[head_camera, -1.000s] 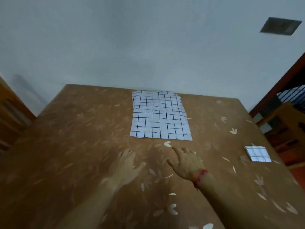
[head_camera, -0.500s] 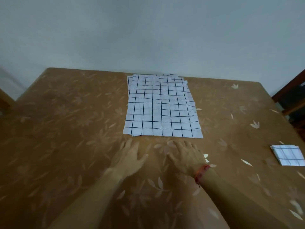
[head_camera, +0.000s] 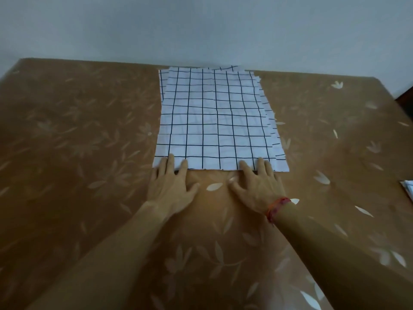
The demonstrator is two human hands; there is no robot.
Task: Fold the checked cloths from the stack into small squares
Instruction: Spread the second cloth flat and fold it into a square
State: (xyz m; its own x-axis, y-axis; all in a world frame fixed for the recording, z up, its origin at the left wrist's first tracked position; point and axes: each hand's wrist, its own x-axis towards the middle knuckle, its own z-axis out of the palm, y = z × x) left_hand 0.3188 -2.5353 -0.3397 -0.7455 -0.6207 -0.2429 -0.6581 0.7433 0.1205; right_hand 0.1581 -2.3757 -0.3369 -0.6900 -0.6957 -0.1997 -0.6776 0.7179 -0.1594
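A stack of white cloths with a dark check [head_camera: 214, 121] lies flat at the far middle of the brown table [head_camera: 78, 153], its layers fanned slightly at the right edge. My left hand [head_camera: 171, 186] rests palm down at the stack's near left corner, fingertips on the cloth edge. My right hand [head_camera: 257, 186], with a red thread at the wrist, lies flat at the near right corner, fingertips touching the edge too. Neither hand has lifted any cloth. A folded checked cloth [head_camera: 407, 189] shows only as a sliver at the right frame edge.
The table's leaf-patterned cover reaches a pale wall [head_camera: 201, 30] just behind the stack. A dark piece of furniture [head_camera: 405, 96] shows at the far right corner. Bare tabletop lies left and right of the stack.
Both hands have slid forward across the table and now touch the stack's near edge. The view has tilted down and shifted left, pushing the folded cloth to the right frame edge.
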